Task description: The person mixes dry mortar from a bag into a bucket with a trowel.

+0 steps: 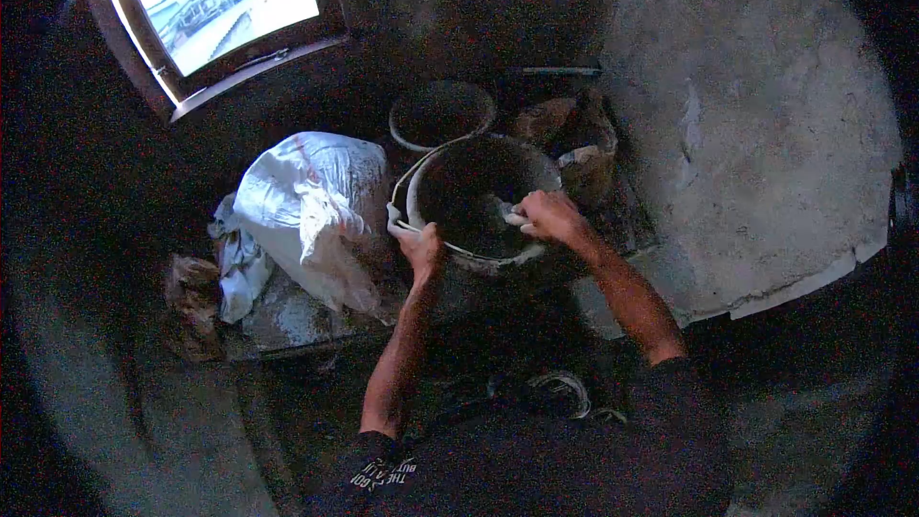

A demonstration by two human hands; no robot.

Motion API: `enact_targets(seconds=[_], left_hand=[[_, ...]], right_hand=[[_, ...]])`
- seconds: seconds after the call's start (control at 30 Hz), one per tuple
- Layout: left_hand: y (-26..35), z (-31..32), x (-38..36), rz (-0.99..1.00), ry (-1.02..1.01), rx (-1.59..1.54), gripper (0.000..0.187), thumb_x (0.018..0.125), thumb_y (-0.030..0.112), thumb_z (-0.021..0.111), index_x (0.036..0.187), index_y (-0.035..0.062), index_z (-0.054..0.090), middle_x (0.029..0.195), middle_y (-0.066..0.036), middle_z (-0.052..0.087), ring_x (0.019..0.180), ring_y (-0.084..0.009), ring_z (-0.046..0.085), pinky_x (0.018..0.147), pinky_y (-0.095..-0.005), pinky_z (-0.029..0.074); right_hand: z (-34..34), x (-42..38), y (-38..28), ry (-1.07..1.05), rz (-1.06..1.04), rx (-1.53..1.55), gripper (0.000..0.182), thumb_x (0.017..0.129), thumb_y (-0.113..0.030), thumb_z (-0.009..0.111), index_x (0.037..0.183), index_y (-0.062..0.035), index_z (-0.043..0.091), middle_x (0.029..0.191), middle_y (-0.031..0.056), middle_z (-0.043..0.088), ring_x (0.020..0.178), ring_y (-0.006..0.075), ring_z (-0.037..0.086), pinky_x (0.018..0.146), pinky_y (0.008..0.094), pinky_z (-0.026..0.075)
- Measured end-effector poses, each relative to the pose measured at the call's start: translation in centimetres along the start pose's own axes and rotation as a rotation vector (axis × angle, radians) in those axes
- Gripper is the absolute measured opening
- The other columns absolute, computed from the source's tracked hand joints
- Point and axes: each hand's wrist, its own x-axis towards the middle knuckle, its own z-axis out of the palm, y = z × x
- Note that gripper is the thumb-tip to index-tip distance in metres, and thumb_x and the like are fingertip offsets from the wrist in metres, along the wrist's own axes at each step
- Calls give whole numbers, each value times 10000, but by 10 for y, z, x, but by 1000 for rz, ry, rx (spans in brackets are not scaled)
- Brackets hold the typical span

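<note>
A large round bucket (pixel 479 254) with a pale, dusty rim stands in front of me, its inside dark. My left hand (pixel 421 249) is closed on the left front of its rim, by the thin handle. Over the right part of the opening, my right hand (pixel 552 216) is closed round a small tool, whose greyish end (pixel 498 209) points into the bucket. The tool's exact shape is hard to make out. To the left of the bucket sits a full white sack (pixel 311 182) with a crumpled top.
Behind the bucket is a second round container (pixel 442 141). An open brown bag (pixel 587 168) stands to its right. A grey wall (pixel 766 134) rises at the right, and an open window (pixel 220 0) is at the upper left. Coiled cable (pixel 565 388) lies below the ledge.
</note>
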Motion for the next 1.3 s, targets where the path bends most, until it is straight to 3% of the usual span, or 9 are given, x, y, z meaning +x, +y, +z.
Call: enact_targets(seconds=[0.2,0.27,0.37,0.43,0.5,0.8,1.0,1.07,1.3], left_hand=[[51,14,-23,209,154,-45,710,554,69,610,1158,31,238,1093,-204,374,957,-311,413,813,-324,330],[83,28,-24,758,295,1067,577,573,77,549,1112,77,342,1066,-240,382,904,-328,438,789,-388,330],[111,91,-11,1053,-251,422,302,587,100,534,886,62,519,914,-141,502,851,-343,458,698,-396,356],[130,136,-18,565,-665,170,222,601,90,532,810,16,537,704,-155,540,690,-319,515,595,-351,396],[135,157,-15,779,-618,272,195,600,102,545,764,-4,545,655,-160,539,643,-333,517,547,-367,398],[65,236,83,908,-892,260,192,615,144,563,735,-7,558,665,-158,561,576,-247,551,525,-327,430],[117,213,80,-59,-890,351,294,607,205,588,845,35,554,723,-134,575,612,-208,560,509,-322,438],[46,232,109,725,-846,453,330,603,237,590,877,58,552,725,-114,572,611,-227,551,515,-327,449],[-3,275,-13,1489,-712,719,265,665,222,477,867,62,536,725,-117,532,766,-268,508,793,-453,301]], right_hand=[[21,-3,24,-37,-57,284,356,613,-175,596,929,-25,528,771,152,538,747,279,516,656,360,396],[15,-5,22,-15,-52,267,376,616,-184,596,952,-36,514,793,135,526,774,270,502,669,358,390],[53,-3,45,49,-70,251,401,618,-210,599,976,-67,488,849,93,492,839,256,460,711,358,376],[54,-9,48,311,-252,256,374,611,-207,604,936,-57,498,825,108,497,802,267,474,706,364,383],[15,-18,41,121,-8,796,348,609,-195,603,912,-59,502,793,118,492,766,274,483,690,353,391],[-104,-71,75,117,-123,78,367,618,-194,606,954,-77,517,718,114,470,647,271,477,587,339,381],[-114,-106,125,74,-19,605,359,666,-226,577,976,-60,507,769,89,533,659,166,502,567,266,395],[-129,-122,136,89,20,764,355,678,-239,569,973,-52,506,781,72,545,655,128,506,552,248,400],[-132,-110,173,326,657,688,357,734,-257,521,996,-20,466,705,22,528,484,60,456,397,205,372]])
